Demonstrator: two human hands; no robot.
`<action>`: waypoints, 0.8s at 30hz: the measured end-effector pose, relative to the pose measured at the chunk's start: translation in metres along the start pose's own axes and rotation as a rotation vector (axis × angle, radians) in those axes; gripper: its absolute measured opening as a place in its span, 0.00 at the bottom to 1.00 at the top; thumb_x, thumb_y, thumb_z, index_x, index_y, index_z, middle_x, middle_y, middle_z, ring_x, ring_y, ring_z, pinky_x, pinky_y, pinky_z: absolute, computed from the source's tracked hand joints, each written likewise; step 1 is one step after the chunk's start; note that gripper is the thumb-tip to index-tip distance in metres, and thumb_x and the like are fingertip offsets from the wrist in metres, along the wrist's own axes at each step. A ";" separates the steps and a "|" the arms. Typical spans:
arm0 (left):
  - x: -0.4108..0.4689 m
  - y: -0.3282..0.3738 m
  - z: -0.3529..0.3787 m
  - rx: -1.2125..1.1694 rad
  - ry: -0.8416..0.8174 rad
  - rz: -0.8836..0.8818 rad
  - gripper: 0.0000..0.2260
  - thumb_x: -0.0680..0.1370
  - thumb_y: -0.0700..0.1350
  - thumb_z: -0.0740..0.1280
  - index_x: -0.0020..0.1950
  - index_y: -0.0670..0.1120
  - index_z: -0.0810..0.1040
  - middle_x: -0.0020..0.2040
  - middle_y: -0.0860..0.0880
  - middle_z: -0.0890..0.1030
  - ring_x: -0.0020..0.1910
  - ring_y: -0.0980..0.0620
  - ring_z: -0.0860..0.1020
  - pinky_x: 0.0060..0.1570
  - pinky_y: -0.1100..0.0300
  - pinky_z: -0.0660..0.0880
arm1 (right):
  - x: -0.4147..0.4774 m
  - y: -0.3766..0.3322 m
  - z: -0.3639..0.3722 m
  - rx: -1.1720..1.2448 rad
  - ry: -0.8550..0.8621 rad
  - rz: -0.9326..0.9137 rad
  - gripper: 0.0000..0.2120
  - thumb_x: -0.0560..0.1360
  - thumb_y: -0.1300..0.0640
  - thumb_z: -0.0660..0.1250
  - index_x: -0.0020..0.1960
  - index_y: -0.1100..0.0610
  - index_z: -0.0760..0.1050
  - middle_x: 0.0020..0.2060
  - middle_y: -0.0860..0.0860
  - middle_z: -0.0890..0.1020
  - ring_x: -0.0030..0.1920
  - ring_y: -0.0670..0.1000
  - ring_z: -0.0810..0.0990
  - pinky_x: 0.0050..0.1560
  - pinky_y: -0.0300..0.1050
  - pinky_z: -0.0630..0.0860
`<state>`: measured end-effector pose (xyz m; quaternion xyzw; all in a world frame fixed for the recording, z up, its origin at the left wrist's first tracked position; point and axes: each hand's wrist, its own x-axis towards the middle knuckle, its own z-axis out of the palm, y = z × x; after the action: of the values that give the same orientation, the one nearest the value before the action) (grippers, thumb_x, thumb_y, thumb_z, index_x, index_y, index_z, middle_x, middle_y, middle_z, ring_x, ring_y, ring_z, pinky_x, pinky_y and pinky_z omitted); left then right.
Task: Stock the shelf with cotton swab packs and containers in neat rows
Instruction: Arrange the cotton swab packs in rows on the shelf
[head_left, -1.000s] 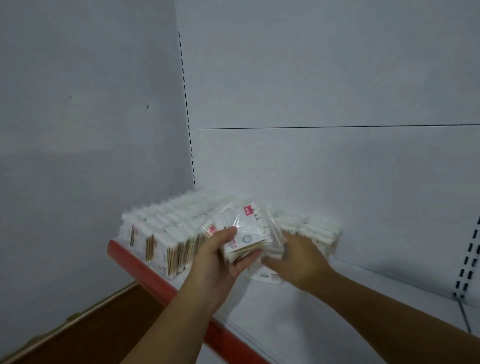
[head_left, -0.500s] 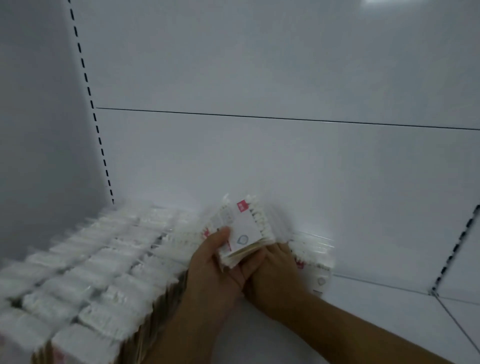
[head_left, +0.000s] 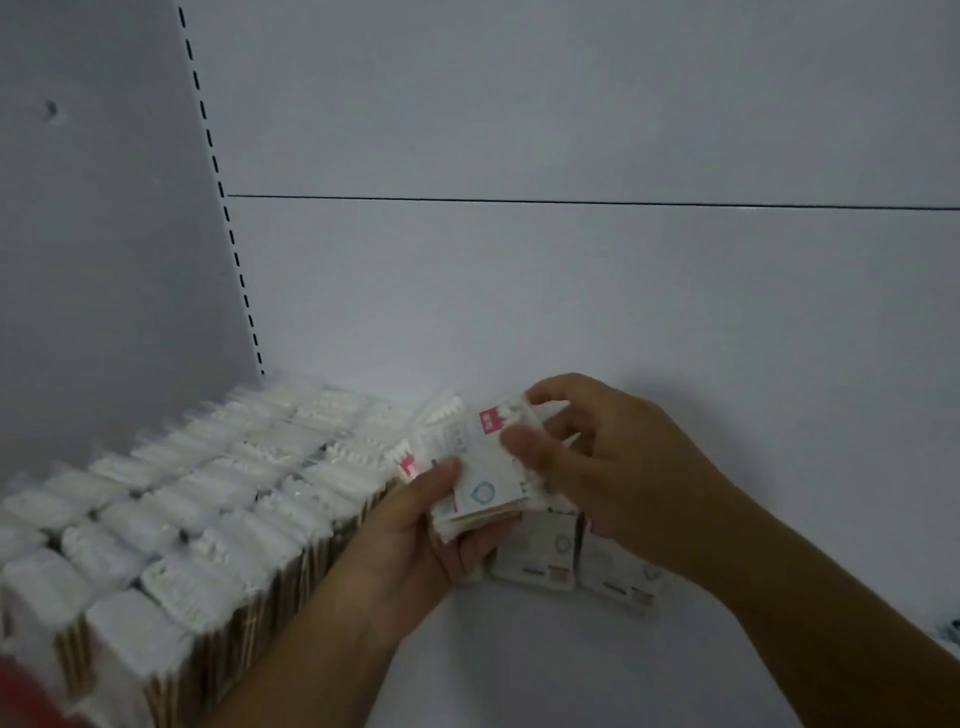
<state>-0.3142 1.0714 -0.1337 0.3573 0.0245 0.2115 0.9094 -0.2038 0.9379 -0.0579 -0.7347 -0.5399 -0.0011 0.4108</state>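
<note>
My left hand (head_left: 410, 535) grips a small stack of cotton swab packs (head_left: 475, 467) from below, thumb on the front label. My right hand (head_left: 613, 467) pinches the top right corner of that stack with thumb and fingers. The packs are clear bags with white swab tips, wooden sticks and a white label with a red mark. Several rows of upright packs (head_left: 197, 504) fill the left part of the white shelf (head_left: 571, 675). Two more packs (head_left: 566, 561) stand on the shelf just below my right hand.
The white back panel (head_left: 571, 291) and the left side panel (head_left: 104, 249) close in the shelf, with a slotted upright (head_left: 228, 223) in the corner. A red shelf edge (head_left: 21, 696) shows at the bottom left.
My right hand rose from under the stack to pinch its top corner. The view shifted, so the stacked rows sit further left and lower.
</note>
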 end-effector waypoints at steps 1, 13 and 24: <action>0.000 -0.001 -0.001 0.020 0.016 -0.005 0.30 0.54 0.45 0.85 0.54 0.40 0.84 0.53 0.38 0.83 0.46 0.44 0.84 0.38 0.55 0.81 | -0.001 -0.001 0.002 -0.103 -0.017 -0.025 0.20 0.68 0.36 0.68 0.56 0.42 0.71 0.38 0.39 0.80 0.35 0.39 0.79 0.31 0.30 0.71; -0.001 0.003 -0.007 0.136 0.241 0.158 0.15 0.66 0.56 0.66 0.36 0.46 0.86 0.34 0.43 0.83 0.25 0.47 0.80 0.24 0.63 0.74 | 0.003 0.009 -0.045 -0.509 -0.123 -0.015 0.13 0.66 0.47 0.74 0.50 0.44 0.79 0.36 0.37 0.74 0.37 0.38 0.73 0.38 0.37 0.67; -0.004 -0.001 -0.005 0.226 -0.021 -0.010 0.26 0.51 0.44 0.80 0.47 0.39 0.85 0.45 0.37 0.83 0.39 0.39 0.83 0.28 0.56 0.79 | 0.010 0.029 0.002 -0.505 -0.267 -0.043 0.15 0.74 0.43 0.67 0.59 0.44 0.75 0.52 0.41 0.77 0.47 0.41 0.67 0.48 0.38 0.64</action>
<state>-0.3184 1.0722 -0.1386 0.4595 0.0405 0.1990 0.8647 -0.1778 0.9443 -0.0720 -0.7958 -0.5873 -0.0474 0.1397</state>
